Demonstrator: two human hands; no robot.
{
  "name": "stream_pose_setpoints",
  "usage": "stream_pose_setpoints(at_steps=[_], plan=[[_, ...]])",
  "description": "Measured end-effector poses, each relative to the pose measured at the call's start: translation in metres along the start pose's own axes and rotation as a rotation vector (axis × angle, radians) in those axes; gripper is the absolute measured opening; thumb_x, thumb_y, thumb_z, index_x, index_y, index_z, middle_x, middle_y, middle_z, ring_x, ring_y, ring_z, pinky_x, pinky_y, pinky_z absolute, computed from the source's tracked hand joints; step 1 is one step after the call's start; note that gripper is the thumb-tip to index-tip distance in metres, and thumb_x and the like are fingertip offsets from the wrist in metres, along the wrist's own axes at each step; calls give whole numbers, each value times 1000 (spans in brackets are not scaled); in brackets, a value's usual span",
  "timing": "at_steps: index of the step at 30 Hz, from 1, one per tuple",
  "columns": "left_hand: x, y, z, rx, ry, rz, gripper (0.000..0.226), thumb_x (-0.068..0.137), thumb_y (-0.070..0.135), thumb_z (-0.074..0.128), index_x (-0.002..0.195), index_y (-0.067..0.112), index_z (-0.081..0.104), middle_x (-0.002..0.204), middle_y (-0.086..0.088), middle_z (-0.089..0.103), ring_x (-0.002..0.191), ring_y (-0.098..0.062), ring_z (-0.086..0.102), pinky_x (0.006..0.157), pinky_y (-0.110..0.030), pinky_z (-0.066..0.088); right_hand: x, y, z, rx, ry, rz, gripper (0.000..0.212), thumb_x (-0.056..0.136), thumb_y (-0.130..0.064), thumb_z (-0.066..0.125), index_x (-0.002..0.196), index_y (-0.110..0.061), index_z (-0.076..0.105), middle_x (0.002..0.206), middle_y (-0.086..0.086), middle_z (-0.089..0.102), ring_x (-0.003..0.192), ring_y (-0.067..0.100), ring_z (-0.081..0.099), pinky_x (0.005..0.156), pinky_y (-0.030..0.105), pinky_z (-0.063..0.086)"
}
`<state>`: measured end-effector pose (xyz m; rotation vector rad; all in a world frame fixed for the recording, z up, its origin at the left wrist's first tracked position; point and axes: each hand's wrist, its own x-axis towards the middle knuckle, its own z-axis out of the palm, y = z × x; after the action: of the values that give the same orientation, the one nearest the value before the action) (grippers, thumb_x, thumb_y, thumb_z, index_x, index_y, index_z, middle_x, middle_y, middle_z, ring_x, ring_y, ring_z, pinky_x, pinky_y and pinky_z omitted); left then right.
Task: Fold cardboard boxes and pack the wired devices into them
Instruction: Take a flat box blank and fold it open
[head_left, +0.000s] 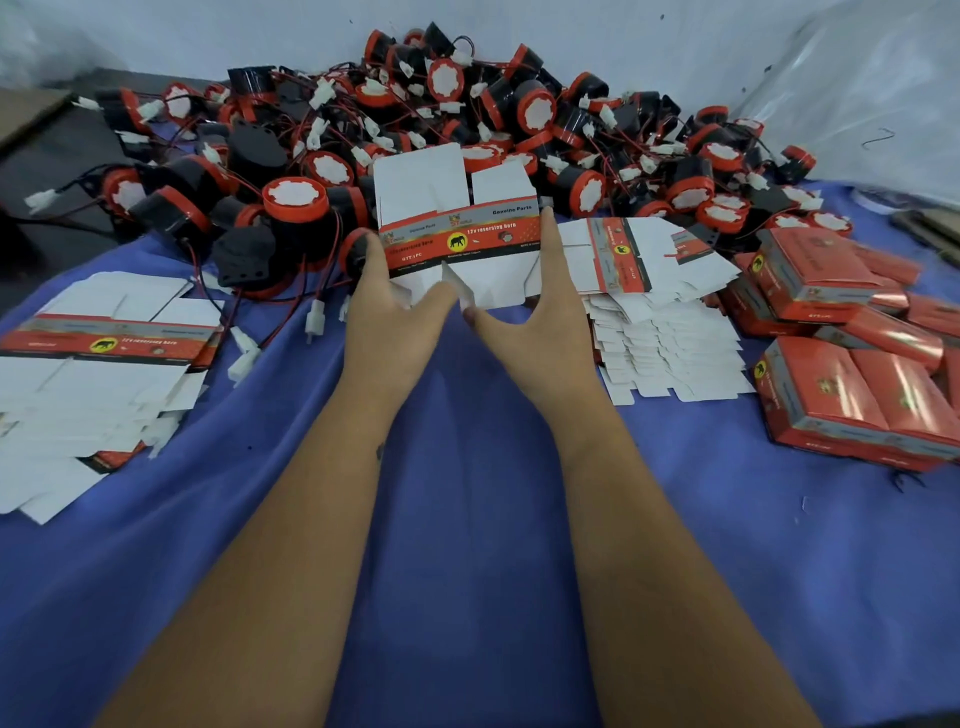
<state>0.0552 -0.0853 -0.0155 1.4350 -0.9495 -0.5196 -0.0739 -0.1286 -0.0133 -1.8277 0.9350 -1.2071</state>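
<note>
Both hands are out in front of the person, over the middle of the blue cloth (467, 519) that covers the desk, and between them stands a half-formed cardboard box (460, 234), just in front of the big heap of wired devices (441, 119). The left hand (387, 322) grips the box's left side, fingers running up its edge and thumb angled in under the lower flaps; the right hand (545, 312) grips the right side the same way, fingers up along the edge, thumb turned inward beneath. The box is open and I can see nothing inside it: white flaps stick up at the top and more white flaps hang at the bottom, with a red, grey and black printed band round the middle carrying a yellow disc with an elephant and the words "12v reversing horn". The devices behind are black cylinders with red rims and white faces, trailing red and black wires with white plugs, piled along the far edge. A stack of flat boxes (98, 374) lies near the left edge, another flat stack (660, 312) just right of the hands, and closed red boxes (841, 364) are heaped at the right edge; their contents are hidden
</note>
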Motion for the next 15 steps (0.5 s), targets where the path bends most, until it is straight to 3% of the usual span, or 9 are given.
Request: stream_pose_setpoints(at_steps=[2, 5, 8, 10, 11, 13, 15], plan=[[1, 0, 1, -70, -12, -53, 78, 72, 31, 50, 149, 24, 37, 99, 32, 62, 94, 13, 57, 80, -13, 46, -1, 1, -1, -48, -20, -12, 99, 78, -17, 78, 156, -23, 17, 144, -15, 43, 133, -3, 38, 103, 6, 32], [-4, 6, 5, -337, -83, -174, 67, 75, 27, 43, 140, 15, 50, 109, 8, 67, 103, -14, 63, 87, -34, 48, -3, 3, 1, -237, -173, -63, 97, 77, -28, 80, 155, -20, 23, 153, -9, 37, 139, 4, 33, 105, 12, 29], [-9, 10, 8, -464, -115, -105, 53, 87, 23, 37, 135, 34, 57, 124, 5, 67, 113, -9, 63, 99, -37, 48, -4, 4, 4, -329, -261, -101, 96, 77, -27, 81, 155, -20, 24, 156, -6, 35, 141, 13, 33, 108, 22, 31], [-7, 11, 5, -467, -109, -11, 53, 89, 27, 35, 135, 49, 49, 144, 7, 53, 132, -9, 50, 111, -42, 40, -2, 3, 3, -311, -228, -129, 87, 80, -13, 75, 153, -22, 30, 149, -6, 43, 132, 15, 41, 104, 27, 38], [-6, 10, 3, -461, -107, 18, 51, 92, 30, 35, 139, 47, 43, 151, 6, 45, 136, -12, 45, 111, -43, 41, -2, 3, 2, -295, -192, -139, 80, 80, -8, 71, 150, -22, 35, 145, -6, 47, 128, 14, 44, 102, 28, 41], [-3, 9, -3, -444, -83, 12, 42, 98, 38, 34, 138, 42, 44, 144, 8, 50, 126, -11, 55, 93, -36, 55, -2, 1, -1, -216, -115, -148, 68, 80, -5, 68, 142, -22, 47, 135, -11, 55, 119, 10, 51, 96, 26, 46], [-1, 9, -7, -418, -44, -22, 31, 102, 41, 37, 128, 39, 54, 123, 13, 64, 108, -11, 66, 73, -30, 58, -4, 0, -2, -143, -75, -153, 63, 78, -8, 66, 137, -24, 53, 121, -24, 56, 105, 2, 54, 89, 21, 48]])
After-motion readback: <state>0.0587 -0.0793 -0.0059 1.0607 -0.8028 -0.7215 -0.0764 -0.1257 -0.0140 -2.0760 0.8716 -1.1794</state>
